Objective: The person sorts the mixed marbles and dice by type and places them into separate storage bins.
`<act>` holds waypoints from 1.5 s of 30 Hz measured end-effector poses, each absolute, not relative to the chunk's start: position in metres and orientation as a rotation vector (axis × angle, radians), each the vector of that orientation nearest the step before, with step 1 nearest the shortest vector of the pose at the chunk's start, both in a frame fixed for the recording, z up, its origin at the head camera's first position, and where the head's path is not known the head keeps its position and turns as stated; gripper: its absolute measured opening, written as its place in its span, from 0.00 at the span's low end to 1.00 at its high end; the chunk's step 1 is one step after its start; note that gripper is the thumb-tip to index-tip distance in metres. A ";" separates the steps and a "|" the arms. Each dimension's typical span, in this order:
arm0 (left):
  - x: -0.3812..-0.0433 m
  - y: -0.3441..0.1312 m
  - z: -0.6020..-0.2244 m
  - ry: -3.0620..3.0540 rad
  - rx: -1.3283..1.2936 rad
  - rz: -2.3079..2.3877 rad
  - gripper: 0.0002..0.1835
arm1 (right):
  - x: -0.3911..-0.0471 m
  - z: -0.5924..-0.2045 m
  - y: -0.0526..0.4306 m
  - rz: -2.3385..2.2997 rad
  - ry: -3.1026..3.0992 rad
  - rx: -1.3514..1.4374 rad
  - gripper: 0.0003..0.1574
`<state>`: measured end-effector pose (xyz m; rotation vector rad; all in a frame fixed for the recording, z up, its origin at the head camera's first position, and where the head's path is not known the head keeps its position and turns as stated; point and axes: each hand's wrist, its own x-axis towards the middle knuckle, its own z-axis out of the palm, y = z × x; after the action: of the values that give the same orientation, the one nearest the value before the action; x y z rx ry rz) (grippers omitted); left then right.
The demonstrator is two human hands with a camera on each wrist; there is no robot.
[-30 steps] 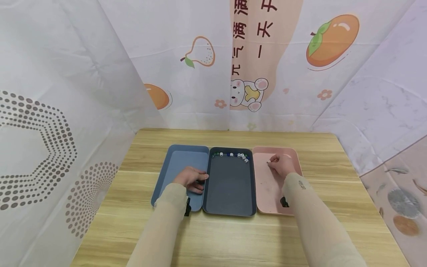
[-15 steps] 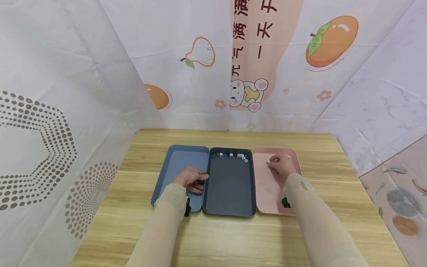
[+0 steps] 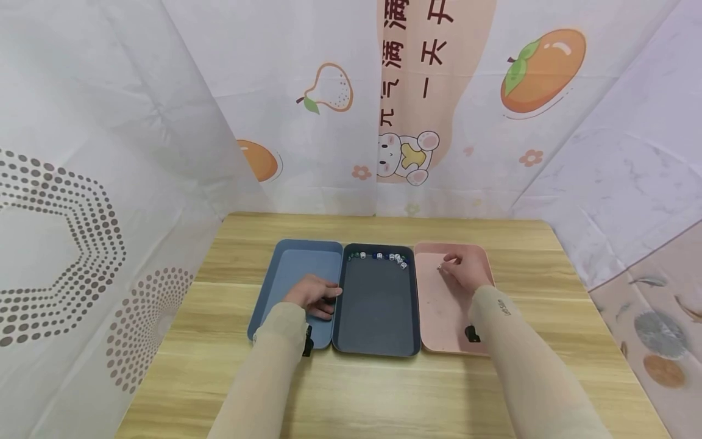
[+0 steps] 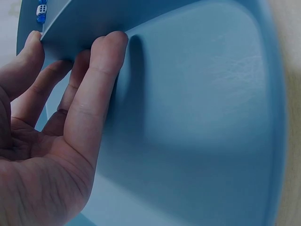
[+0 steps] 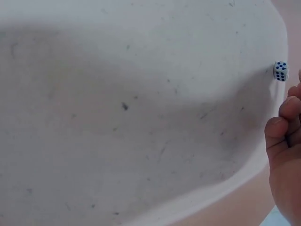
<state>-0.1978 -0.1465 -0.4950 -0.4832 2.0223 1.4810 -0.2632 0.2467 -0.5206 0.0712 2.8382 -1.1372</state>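
Note:
My right hand (image 3: pixel 466 270) reaches over the pink tray (image 3: pixel 436 344), with a small white die (image 3: pixel 439 267) at the tips of its thumb and forefinger, which pinch it. Blue pips show on two faces of the die (image 5: pixel 281 70) in the right wrist view, where the thumb is out of frame and other fingers (image 5: pixel 276 132) are bent beside it. My left hand (image 3: pixel 315 294) holds the side wall of the blue tray (image 3: pixel 293 262), thumb over the rim and fingers (image 4: pixel 87 108) against the inside of the wall.
A dark grey tray (image 3: pixel 378 305) stands between the blue and pink ones, edges close together. White dice (image 3: pixel 379 256) and small blue and green pieces (image 3: pixel 355 255) line its far end. All rest on a wooden table (image 3: pixel 378 396) with printed cloth (image 3: pixel 307 201) behind.
The right hand's fingertips shift very slightly, the die staying with them over the pink tray. The left hand stays in place; the whole head view drifts a little.

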 end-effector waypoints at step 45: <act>-0.199 -0.147 -0.497 2.045 -0.471 1.463 0.24 | -0.272 -0.501 0.201 -1.329 2.479 -0.269 0.25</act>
<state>-0.1989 -0.1469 -0.4973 -0.4707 2.0453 1.4632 -0.2722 0.2006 -0.5014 -0.2694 2.4792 -1.3289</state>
